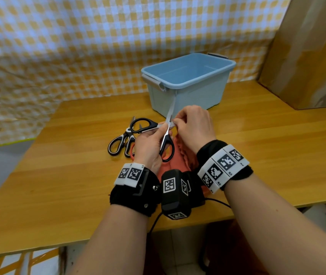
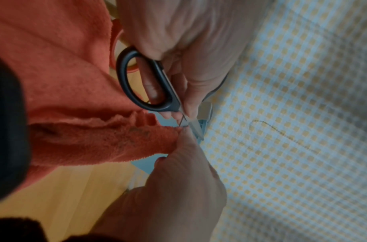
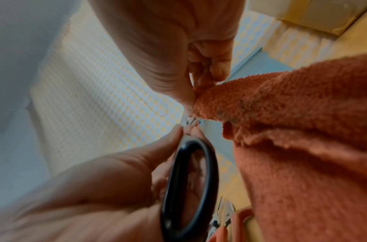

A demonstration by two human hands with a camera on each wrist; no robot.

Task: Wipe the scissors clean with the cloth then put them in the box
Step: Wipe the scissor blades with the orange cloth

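Behind everything we see a yellow-and-white checked sheet [image 1: 63, 42] hung as a backdrop, creased and sagging toward 9 o'clock. At 2 o'clock a large brown cardboard carton [image 1: 308, 52] stands on the far corner of the bench [image 1: 63, 181], a honey-coloured wood-grain top with a glossy finish; past its near edge we glimpse pale floor tiles.

A light blue box [image 1: 187, 80] sits open at 12 o'clock, grey latches on both ends, nothing visible inside.

An orange terry cloth [image 1: 180, 157] lies on the bench under our wrists, one fold drawn up toward the blades; the left wrist view shows a dark smudge on that fold.

Our left hand [image 1: 150, 145] curls around the black-handled scissors [image 1: 148, 125], held above the bench just in front of the box, blades spread wide apart, one pointing up toward 12 o'clock. Our right hand [image 1: 193, 126] pinches the cloth against the blade near the pivot, thumb and fingertips pressed together.

At 10 o'clock from our hands a second pair of scissors [image 1: 121, 142], black with white trim, lies flat on the bench. Beside it an orange handle loop [image 1: 132, 152] peeks out by the left hand; we cannot tell what it belongs to.
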